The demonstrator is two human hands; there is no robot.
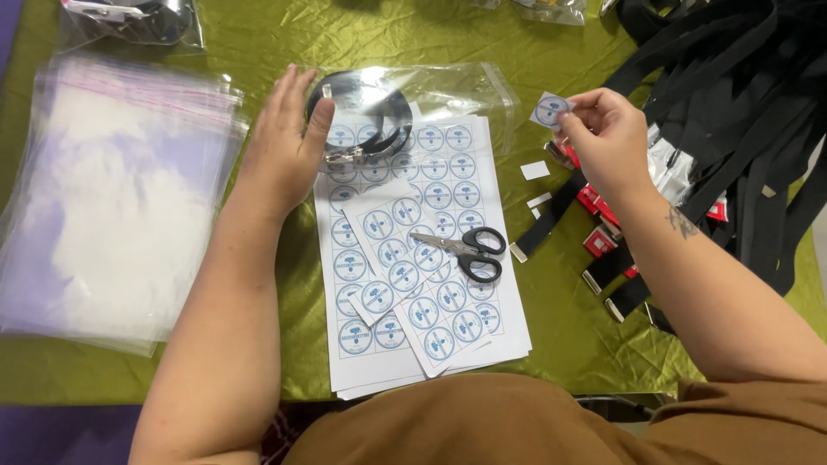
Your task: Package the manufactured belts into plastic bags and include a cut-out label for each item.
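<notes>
While the left hand (289, 138) is being laid flat and open on a clear bag (413, 99) holding a coiled black strap (366, 116), a small cut-out sticker (550, 110) is being pinched by the right hand (607, 142) above the green cloth (258, 34). Scissors (465, 250) are lying on the sticker sheets (422, 258).

Black scissors (465, 250); stacked clear bags (112, 198); black straps (741, 95).

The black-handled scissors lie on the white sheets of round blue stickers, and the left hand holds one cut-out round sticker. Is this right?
Not quite. The head view shows the right hand holding the cut-out round sticker; the left hand rests on a clear plastic bag. The black-handled scissors do lie on the sticker sheets.
</notes>
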